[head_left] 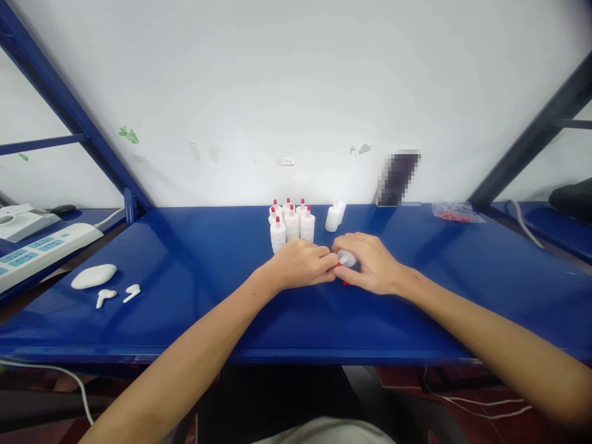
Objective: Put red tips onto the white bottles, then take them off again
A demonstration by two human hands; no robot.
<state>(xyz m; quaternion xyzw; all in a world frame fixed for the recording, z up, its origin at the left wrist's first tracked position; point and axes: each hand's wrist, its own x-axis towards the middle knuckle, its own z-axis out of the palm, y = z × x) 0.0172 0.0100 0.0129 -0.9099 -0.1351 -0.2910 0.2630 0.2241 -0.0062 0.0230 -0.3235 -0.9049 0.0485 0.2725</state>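
My right hand (372, 264) is curled round a small white squeeze bottle (348, 258), whose pale nozzle points to the left. Against that nozzle, my left hand (308, 264) is closed in a pinch on a small red cap (339, 264), mostly hidden by the fingers. More red (346, 283) shows on the table just below my right thumb. Behind my left hand stands a cluster of several white bottles (292, 223) with red tips, upright and close together. Two plain white bottles (333, 218) without red tips are farther back, beyond my right hand.
The blue table (208, 265) meets a white wall. A clear bag of red caps (457, 216) lies at the back right, near a blurred dark panel (398, 179). At the left are a white earbud case (94, 276), two earbuds (132, 292) and a power strip (50, 250).
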